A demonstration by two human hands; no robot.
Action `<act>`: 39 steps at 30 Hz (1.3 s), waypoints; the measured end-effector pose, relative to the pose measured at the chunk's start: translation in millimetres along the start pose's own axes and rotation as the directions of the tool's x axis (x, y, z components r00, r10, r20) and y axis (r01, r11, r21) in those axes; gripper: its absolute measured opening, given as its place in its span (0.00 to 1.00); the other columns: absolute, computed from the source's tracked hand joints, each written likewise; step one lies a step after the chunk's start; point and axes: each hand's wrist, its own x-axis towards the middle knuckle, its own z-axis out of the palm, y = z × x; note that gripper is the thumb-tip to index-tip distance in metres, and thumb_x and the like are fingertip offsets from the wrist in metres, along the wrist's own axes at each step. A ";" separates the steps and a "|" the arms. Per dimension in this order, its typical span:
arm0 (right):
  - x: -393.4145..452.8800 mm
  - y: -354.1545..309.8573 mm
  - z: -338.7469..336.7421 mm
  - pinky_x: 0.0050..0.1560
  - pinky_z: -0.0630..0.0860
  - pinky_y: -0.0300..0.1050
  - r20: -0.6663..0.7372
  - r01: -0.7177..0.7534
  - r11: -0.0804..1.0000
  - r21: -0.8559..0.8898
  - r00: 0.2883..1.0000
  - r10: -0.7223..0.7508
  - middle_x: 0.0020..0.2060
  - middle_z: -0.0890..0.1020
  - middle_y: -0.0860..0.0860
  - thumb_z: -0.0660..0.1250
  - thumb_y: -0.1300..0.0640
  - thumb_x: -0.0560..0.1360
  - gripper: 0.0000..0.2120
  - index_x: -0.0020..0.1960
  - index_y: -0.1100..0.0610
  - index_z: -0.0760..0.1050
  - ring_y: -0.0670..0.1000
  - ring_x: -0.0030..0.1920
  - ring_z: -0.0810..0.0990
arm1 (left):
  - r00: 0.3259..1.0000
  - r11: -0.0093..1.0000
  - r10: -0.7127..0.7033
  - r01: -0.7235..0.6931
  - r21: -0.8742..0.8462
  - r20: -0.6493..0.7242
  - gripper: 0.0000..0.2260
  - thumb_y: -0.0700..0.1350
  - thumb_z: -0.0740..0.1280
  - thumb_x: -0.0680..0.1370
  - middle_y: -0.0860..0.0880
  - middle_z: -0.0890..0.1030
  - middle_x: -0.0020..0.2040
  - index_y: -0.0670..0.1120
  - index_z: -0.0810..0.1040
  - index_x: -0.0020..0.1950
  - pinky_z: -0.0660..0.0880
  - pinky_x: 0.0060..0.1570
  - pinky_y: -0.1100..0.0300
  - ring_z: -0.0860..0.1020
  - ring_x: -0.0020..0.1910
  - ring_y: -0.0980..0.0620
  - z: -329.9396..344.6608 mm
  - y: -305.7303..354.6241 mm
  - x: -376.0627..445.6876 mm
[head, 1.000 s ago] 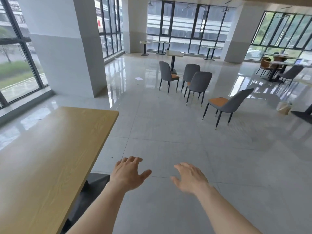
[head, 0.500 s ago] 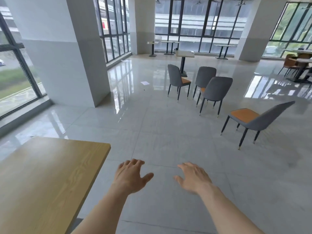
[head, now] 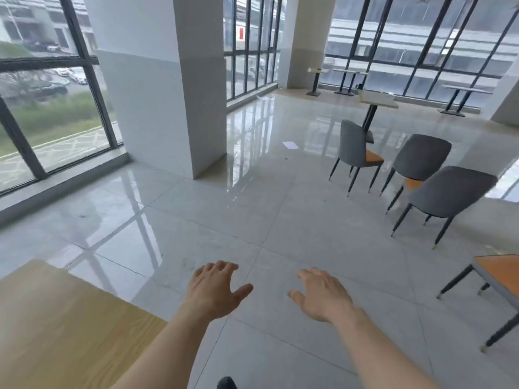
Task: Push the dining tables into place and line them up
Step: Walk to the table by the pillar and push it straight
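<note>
A light wooden dining table [head: 56, 332] fills the lower left corner; only part of its top shows. My left hand [head: 216, 290] hovers over the floor just right of the table's corner, palm down, fingers spread, holding nothing. My right hand [head: 323, 296] hangs beside it, also open and empty, above bare tiles. Neither hand touches the table. A second table [head: 377, 101] on a black pedestal stands far off at the right, behind the chairs.
Three grey chairs [head: 356, 153] [head: 421, 158] [head: 446, 195] stand at the right, and an orange seat of another chair [head: 500, 270] juts in at the right edge. A white pillar [head: 157, 80] rises ahead left. More tables [head: 466, 91] line the far windows. A paper sheet [head: 290, 145] lies on the glossy floor.
The view has swung left and forward: the wooden table has slid toward the lower left corner, the pillar and chairs are nearer. Both hands stay open in front of me.
</note>
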 end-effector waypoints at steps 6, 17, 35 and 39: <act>135.8 -32.4 -46.4 0.77 0.60 0.49 0.048 0.067 0.998 -0.005 0.997 -0.066 0.78 0.64 0.52 0.56 0.36 0.82 0.34 0.81 0.54 0.59 0.56 0.78 0.63 | 0.994 0.989 -0.113 0.111 -0.100 -0.012 0.33 0.71 0.56 0.79 0.55 0.66 0.79 0.56 0.63 0.80 0.57 0.78 0.51 0.62 0.78 0.50 -24.9 -48.0 118.2; 408.1 -177.7 -135.8 0.78 0.58 0.49 0.132 0.410 0.899 -0.153 0.910 -0.393 0.79 0.64 0.52 0.56 0.38 0.83 0.32 0.81 0.54 0.58 0.55 0.78 0.62 | 0.880 0.875 -0.467 0.445 -0.192 -0.090 0.32 0.70 0.56 0.79 0.55 0.67 0.78 0.55 0.64 0.79 0.56 0.78 0.52 0.62 0.78 0.50 -100.9 -186.7 284.4; 499.0 -540.6 -72.4 0.69 0.68 0.49 0.536 0.975 -0.026 -0.219 0.098 -0.839 0.75 0.69 0.50 0.57 0.39 0.82 0.30 0.78 0.54 0.62 0.54 0.74 0.68 | -0.099 -0.148 -0.988 0.809 -0.569 0.117 0.34 0.70 0.55 0.80 0.54 0.63 0.81 0.55 0.58 0.82 0.60 0.76 0.50 0.61 0.79 0.47 -79.9 -303.1 183.6; 436.7 -593.9 -16.5 0.71 0.68 0.50 0.630 0.945 -0.285 -0.161 -0.124 -0.766 0.76 0.68 0.50 0.57 0.38 0.82 0.31 0.80 0.53 0.61 0.55 0.75 0.68 | -0.328 -0.367 -0.928 0.719 -0.591 0.177 0.33 0.69 0.56 0.80 0.52 0.65 0.80 0.56 0.59 0.82 0.61 0.74 0.51 0.63 0.78 0.47 -45.4 -302.2 126.7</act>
